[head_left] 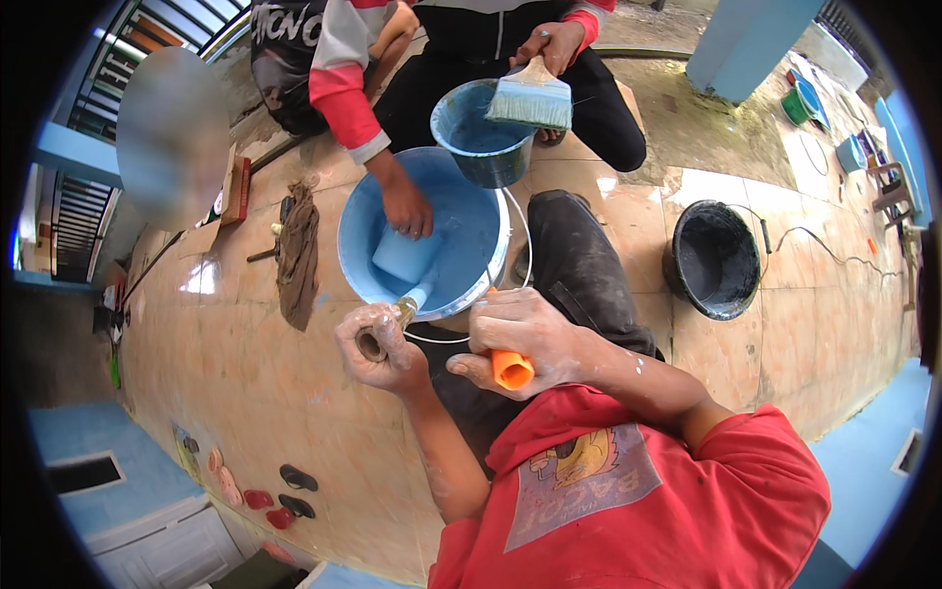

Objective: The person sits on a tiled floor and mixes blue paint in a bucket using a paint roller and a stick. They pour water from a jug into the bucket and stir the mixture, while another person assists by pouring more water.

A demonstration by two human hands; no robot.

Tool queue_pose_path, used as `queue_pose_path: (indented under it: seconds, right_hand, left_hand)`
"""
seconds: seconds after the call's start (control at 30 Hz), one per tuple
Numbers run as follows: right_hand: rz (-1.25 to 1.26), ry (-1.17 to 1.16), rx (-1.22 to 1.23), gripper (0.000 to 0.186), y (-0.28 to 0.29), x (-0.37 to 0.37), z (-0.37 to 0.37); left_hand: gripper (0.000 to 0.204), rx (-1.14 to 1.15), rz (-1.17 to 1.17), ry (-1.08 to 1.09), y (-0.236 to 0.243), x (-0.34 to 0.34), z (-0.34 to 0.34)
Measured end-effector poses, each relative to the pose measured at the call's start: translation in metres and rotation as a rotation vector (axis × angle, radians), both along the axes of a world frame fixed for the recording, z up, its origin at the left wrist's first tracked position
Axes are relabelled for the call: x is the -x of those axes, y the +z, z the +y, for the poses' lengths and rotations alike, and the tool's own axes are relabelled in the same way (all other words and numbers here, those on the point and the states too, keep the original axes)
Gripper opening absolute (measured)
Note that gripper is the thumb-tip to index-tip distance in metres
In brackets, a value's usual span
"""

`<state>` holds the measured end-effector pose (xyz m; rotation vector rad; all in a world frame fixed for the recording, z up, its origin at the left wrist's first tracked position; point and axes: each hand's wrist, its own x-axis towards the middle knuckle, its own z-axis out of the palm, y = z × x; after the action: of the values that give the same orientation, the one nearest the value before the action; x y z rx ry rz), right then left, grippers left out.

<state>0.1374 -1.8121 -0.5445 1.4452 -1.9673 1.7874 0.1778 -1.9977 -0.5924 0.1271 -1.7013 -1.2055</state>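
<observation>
My left hand (pixel 383 348) is closed around a stick (pixel 402 312), its far end coated in light blue paint and reaching into a large bucket (pixel 351 240). Beside it, my right hand (pixel 525 344) grips an orange hollow-ended handle (pixel 512 369); what the handle belongs to is hidden. Whitish paint smears both hands. Across from me, a co-worker's hand (pixel 407 208) reaches into the large bucket onto a light blue container (pixel 404 257). The co-worker's other hand (pixel 554 44) holds a wide paintbrush (pixel 532 96) over a smaller paint-stained bucket (pixel 481 162).
A black bucket (pixel 716 260) with a wire handle stands on the tiles to the right. At the left lies a crumpled brown cloth (pixel 297 255). Several sandals (pixel 280 501) lie at the lower left. My bent leg (pixel 589 265) is beside the large bucket. A blue pillar (pixel 746 49) rises behind.
</observation>
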Motion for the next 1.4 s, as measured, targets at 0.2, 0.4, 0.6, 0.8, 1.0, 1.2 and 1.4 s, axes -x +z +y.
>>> queue_pose_path:
  seconds: [0.2,0.4,0.6,0.8,1.0,1.2,1.4]
  right_hand:
    - [-0.046,-0.075,0.05,0.026,-0.03,0.009,-0.018]
    - [-0.157,-0.149,0.069,0.039,-0.065,0.03,-0.032]
    - [-0.258,-0.262,0.072,0.041,-0.034,0.044,-0.034]
    - [-0.242,-0.265,0.254,0.046,-0.041,0.05,-0.039]
    - [-0.016,-0.198,0.227,0.045,-0.075,0.062,-0.034]
    - [-0.066,-0.241,0.12,0.04,-0.078,0.052,-0.029]
    - [-0.242,-0.34,0.111,0.042,-0.05,0.041,-0.022]
  left_hand:
    - [0.025,0.032,-0.108,0.062,-0.013,0.0,-0.005]
    - [0.032,0.041,-0.119,0.081,-0.053,0.002,-0.018]
    - [0.031,-0.112,-0.136,0.009,-0.051,0.003,-0.003]
    - [0.026,0.176,-0.048,0.139,-0.076,0.004,-0.036]
    - [0.032,0.031,-0.095,0.027,-0.052,-0.002,-0.008]
    - [0.02,-0.074,-0.118,-0.061,-0.072,-0.001,-0.001]
    - [0.025,-0.061,-0.166,-0.112,-0.073,0.005,0.008]
